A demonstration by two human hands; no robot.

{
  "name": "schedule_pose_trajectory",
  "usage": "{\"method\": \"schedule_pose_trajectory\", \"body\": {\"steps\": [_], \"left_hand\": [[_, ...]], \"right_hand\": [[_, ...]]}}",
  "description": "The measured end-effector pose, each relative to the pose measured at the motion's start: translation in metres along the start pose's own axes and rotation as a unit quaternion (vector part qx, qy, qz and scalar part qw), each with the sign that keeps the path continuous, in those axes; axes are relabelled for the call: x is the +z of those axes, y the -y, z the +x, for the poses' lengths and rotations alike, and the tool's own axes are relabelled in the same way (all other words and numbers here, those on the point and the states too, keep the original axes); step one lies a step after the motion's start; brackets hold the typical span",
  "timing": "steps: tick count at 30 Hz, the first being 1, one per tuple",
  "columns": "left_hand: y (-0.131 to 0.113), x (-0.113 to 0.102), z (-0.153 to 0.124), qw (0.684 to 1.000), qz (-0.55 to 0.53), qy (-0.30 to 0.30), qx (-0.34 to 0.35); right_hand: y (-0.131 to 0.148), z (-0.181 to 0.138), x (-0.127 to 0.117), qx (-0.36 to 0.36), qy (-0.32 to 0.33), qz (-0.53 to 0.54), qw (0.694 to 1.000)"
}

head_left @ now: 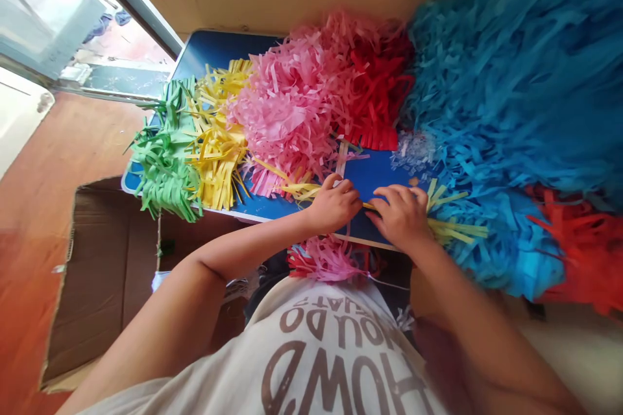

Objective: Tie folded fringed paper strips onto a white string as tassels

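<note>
A yellow fringed paper strip (460, 229) is stretched between my two hands, its middle narrow and twisted and its cut ends spreading out on both sides. My left hand (335, 204) is closed around it, with one fringed end poking out to the left. Just to the right, my right hand (402, 215) pinches the same strip with curled fingers, and the other end fans out past the wrist. Both hands are over the front edge of the blue table (372, 168). Pink and red fringed paper (328, 259) lies below them, at my lap.
Green (170, 168), yellow (221, 162), pink (292, 97) and red fringed paper (377, 97) are lined up along the table. A large blue paper heap (525, 97) fills the right, with more red fringe (584, 249) beside it. A cardboard box (100, 272) stands at lower left.
</note>
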State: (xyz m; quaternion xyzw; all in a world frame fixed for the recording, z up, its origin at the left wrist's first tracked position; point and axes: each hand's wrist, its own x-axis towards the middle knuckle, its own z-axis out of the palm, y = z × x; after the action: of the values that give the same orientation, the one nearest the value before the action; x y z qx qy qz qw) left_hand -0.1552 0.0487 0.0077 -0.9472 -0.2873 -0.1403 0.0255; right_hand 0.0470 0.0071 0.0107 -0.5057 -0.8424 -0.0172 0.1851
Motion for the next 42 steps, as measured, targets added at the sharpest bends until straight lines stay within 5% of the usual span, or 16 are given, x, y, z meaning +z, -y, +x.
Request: {"method": "schedule_pose_trajectory", "body": {"steps": [8,17,26,28,33,42], "left_hand": [[0.016,-0.003,-0.03,0.999,-0.047,0.004,-0.01],[0.031,0.006,-0.041,0.958,-0.242,0.004,-0.15],[0.023,-0.001,-0.031,0.964,-0.177,0.037,-0.194],[0.021,-0.005,-0.028,0.975,-0.132,0.057,-0.167],[0.021,-0.011,-0.02,0.996,-0.05,0.065,0.03],[0.012,-0.005,-0.001,0.994,-0.046,0.088,0.042]], "right_hand": [[-0.011,-0.02,0.002,0.001,-0.034,0.021,0.999],[-0.033,-0.024,0.009,0.099,-0.01,0.143,0.985],[-0.03,-0.016,0.009,0.143,0.024,0.119,0.982],[-0.028,-0.012,0.007,0.15,0.039,0.098,0.983],[-0.019,-0.006,-0.001,0.106,0.052,0.064,0.991],[-0.01,0.01,0.007,-0.09,0.068,0.027,0.993]]}}
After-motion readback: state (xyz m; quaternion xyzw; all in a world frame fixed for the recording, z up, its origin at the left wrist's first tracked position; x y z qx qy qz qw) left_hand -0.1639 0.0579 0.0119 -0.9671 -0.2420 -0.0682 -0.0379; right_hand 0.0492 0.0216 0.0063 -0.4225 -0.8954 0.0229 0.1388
